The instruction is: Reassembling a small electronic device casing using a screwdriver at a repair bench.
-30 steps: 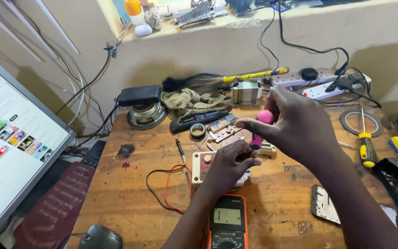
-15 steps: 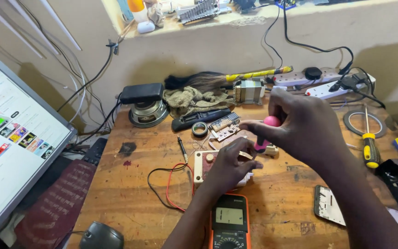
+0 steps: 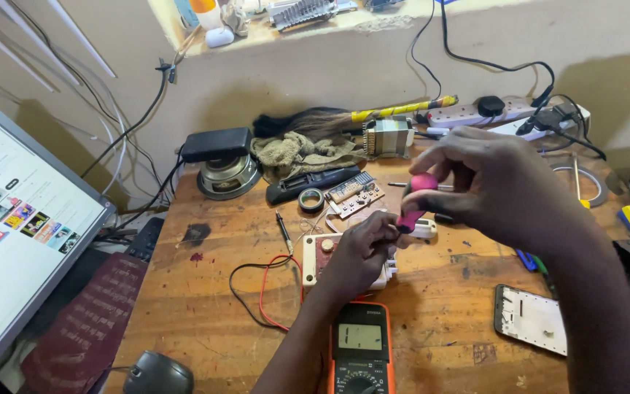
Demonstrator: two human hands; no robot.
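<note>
Wooden bench point(image 3: 205, 292) — right hand point(image 3: 497, 186) grips pink screwdriver point(image 3: 415, 201), left hand point(image 3: 359, 252) clasps white unit point(image 3: 313, 263).

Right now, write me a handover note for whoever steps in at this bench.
Left hand: pressing down on the cream housing with its circuit board, mid-table.
Right hand: gripping the pink-handled screwdriver, tip pointing down at the board by the left fingertips.
Nearby: orange multimeter at the front edge, red and black leads looping left.
Done: housing lies open, board exposed.
Left: the screwdriver work; whether any screw is out cannot be told.
</note>
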